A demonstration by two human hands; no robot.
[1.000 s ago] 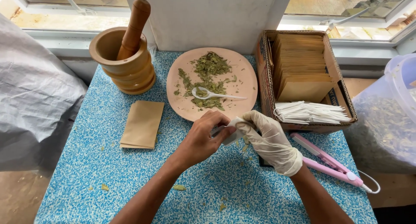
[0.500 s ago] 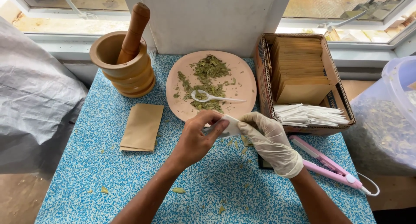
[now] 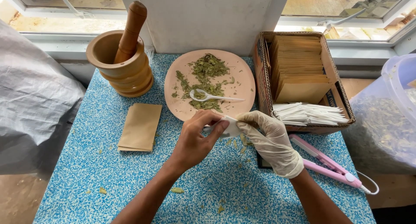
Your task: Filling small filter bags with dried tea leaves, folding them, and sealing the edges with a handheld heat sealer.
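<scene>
My bare left hand [image 3: 197, 139] and my gloved right hand [image 3: 271, 141] together pinch a small white paper sachet [image 3: 229, 127] just in front of the pink plate [image 3: 242, 76]. The plate carries crushed dried green leaves [image 3: 207, 72] and a small white spoon [image 3: 208, 96] with a little leaf in its bowl. Both hands hover low over the blue speckled table [image 3: 108, 176], near its middle.
A wooden mortar with pestle [image 3: 121, 61] stands back left. Brown paper envelopes [image 3: 141, 126] lie left of my hands. A cardboard box [image 3: 262, 72] at right holds brown envelopes and white sachets [image 3: 310, 113]. A pink heat sealer [image 3: 329, 165] lies front right, beside a plastic tub [image 3: 401, 89].
Both hands have shifted slightly while working the white sachet between the fingers; the left thumb now presses its near edge. Everything else is unmoved.
</scene>
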